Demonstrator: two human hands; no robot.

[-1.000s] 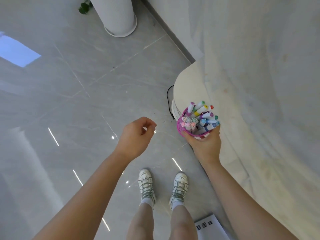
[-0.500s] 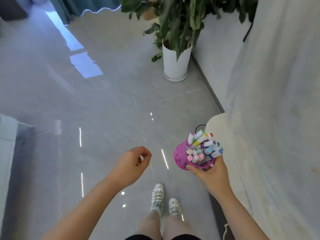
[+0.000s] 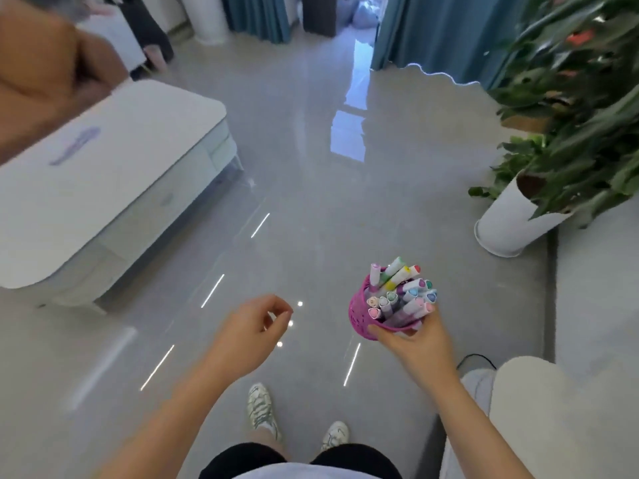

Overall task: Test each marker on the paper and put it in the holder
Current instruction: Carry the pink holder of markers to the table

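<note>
**Sofa** point(image 3: 34, 81): orange, blurred, in the far left corner.

**Table** point(image 3: 103, 202): low, white, with rounded corners, on the left side. Its near corner ends well left of the hands. A pale purple object point(image 3: 74, 146) lies on top, too blurred to name.

**Floor** point(image 3: 311, 202): glossy grey tile with streaks of reflected light. A broad bare strip runs between the table and the pot, up to the curtains.

**Left hand** point(image 3: 249, 337): the forearm reaches forward from lower left and the hand hangs in the air above the floor. The fingers are loosely curled, with thumb and forefinger tips close. It holds nothing.

**Shoes** point(image 3: 261, 409): a pale pair on the floor, between the two forearms.

**Holder** point(image 3: 359, 316): a pink perforated cup, carried in the air right of centre and apart from the left hand.

**Markers** point(image 3: 401, 295): a packed bunch with pastel caps up, all in the holder. Several lean out over its right rim.

**Right hand** point(image 3: 415, 344): the forearm comes from lower right. The fingers wrap under the holder's near side and the thumb lies by the near rim.

**Curtains** point(image 3: 432, 32): teal, at the far end.

**Pot** point(image 3: 508, 223): white, on the floor at the right, well beyond the holder. Plant point(image 3: 581, 98) leaves overhang the upper right.

**Stand** point(image 3: 553, 409): a cream rounded top in the lower right corner, just beside the right forearm.
</note>
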